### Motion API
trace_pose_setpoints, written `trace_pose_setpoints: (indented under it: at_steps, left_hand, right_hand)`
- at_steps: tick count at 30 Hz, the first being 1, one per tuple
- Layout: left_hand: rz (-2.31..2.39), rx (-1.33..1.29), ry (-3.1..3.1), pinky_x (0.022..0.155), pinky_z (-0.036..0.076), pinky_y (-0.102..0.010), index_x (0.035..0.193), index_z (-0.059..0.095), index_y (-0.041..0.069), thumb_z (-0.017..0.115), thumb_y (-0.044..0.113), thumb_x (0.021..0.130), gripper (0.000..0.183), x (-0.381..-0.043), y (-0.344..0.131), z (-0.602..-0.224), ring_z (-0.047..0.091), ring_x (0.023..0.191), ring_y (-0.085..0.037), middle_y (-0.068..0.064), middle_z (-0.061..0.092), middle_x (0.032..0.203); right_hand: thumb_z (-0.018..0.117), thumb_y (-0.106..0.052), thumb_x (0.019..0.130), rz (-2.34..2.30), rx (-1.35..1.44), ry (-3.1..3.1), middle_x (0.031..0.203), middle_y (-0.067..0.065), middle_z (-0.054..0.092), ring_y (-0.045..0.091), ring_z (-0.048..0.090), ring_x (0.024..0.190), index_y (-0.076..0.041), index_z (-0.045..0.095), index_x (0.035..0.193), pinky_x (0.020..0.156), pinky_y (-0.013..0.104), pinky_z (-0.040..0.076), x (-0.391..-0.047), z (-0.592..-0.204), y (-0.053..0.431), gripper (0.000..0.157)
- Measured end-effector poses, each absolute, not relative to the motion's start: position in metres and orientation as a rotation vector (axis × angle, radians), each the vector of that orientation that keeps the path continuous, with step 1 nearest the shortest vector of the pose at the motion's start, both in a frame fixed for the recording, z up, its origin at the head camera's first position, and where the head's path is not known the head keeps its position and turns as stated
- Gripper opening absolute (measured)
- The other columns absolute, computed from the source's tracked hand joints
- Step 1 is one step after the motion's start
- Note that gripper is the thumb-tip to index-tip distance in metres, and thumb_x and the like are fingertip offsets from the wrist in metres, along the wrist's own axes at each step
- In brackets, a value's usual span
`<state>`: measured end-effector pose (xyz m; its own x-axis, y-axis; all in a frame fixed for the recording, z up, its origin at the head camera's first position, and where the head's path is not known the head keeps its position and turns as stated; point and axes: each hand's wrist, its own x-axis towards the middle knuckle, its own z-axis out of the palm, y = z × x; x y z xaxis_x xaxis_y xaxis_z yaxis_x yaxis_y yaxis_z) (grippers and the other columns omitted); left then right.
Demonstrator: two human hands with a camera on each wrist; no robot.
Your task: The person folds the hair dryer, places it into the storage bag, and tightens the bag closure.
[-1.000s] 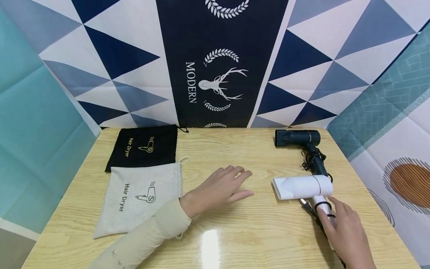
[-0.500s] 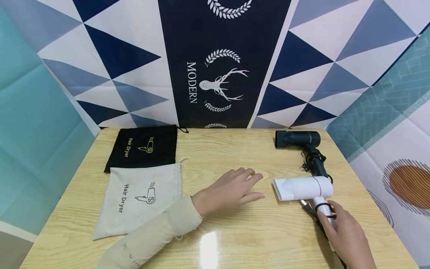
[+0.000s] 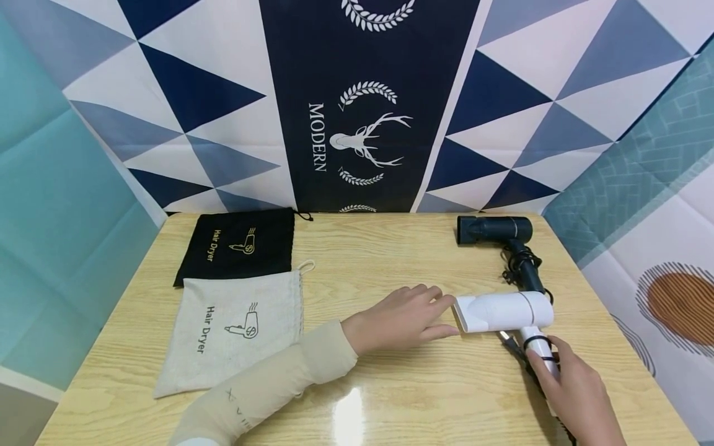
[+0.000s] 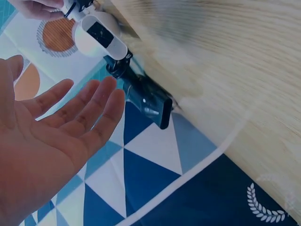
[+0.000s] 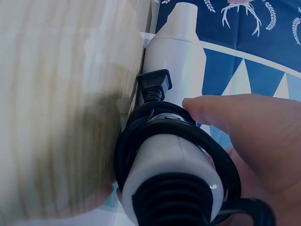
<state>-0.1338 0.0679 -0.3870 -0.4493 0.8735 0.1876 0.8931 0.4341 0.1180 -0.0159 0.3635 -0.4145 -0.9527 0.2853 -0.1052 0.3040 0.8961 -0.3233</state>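
Note:
A white hair dryer (image 3: pixel 504 311) lies on the right of the table, nozzle facing left. My right hand (image 3: pixel 582 384) grips its handle, thumb on the near side. In the right wrist view the black cord (image 5: pixel 221 165) loops round the handle, and the plug (image 5: pixel 154 84) sticks up beside the barrel. My left hand (image 3: pixel 401 319), fingers spread and relaxed, holds nothing. Its fingertips are right at the nozzle in the head view. From the left wrist, the palm (image 4: pixel 51 141) shows with the dryer's nozzle opening (image 4: pixel 100 35) beyond the fingers.
Behind the white dryer lies a black hair dryer (image 3: pixel 493 229) with its cord wound round the handle. On the left are a black drawstring pouch (image 3: pixel 268 248) and a light grey pouch (image 3: pixel 223 365), both printed "Hair Dryer". A patterned backdrop (image 3: pixel 368 62) rises behind the table (image 3: pixel 424 396).
My left hand has moved right across the table, from near the middle to the white dryer's nozzle. The right hand keeps its hold on the handle, almost still.

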Motion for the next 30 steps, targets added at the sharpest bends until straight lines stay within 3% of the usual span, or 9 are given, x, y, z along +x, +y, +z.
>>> trace_pose_setpoints:
  at_steps: [11, 20, 30]
  left_hand:
    - [-0.262, -1.636, -2.601, 0.074, 0.052, -0.026, 0.142, 0.048, 0.016, 0.032, 0.058, 0.103, 0.059, -0.141, 0.096, -0.39, 0.057, 0.095, -0.012, 0.0, 0.059, 0.118]
    - [-0.345, -1.67, -2.639, 0.069, 0.048, -0.023, 0.125, 0.054, 0.015, 0.037, 0.055, 0.103, 0.049, -0.15, 0.121, -0.397, 0.054, 0.086, -0.008, 0.003, 0.058, 0.105]
    - [-0.279, -1.532, -2.638, 0.063, 0.05, -0.025, 0.127, 0.053, 0.016, 0.039, 0.056, 0.103, 0.049, -0.14, 0.139, -0.404, 0.055, 0.086, -0.01, 0.002, 0.057, 0.106]
  right_hand:
    - [0.052, -0.05, 0.101, -0.541, 0.437, 2.97, 0.108, 0.041, 0.058, 0.04, 0.063, 0.081, 0.019, 0.037, 0.135, 0.059, 0.045, 0.048, -0.017, -0.414, 0.366, 0.079]
    - [0.052, -0.048, 0.102, -0.594, 0.399, 2.99, 0.109, 0.043, 0.055, 0.04, 0.062, 0.082, 0.022, 0.035, 0.134, 0.06, 0.045, 0.05, -0.016, -0.419, 0.367, 0.079]
    - [0.05, -0.045, 0.103, -0.66, 0.333, 2.982, 0.106, 0.039, 0.056, 0.033, 0.061, 0.079, 0.022, 0.032, 0.136, 0.058, 0.04, 0.048, -0.015, -0.421, 0.37, 0.076]
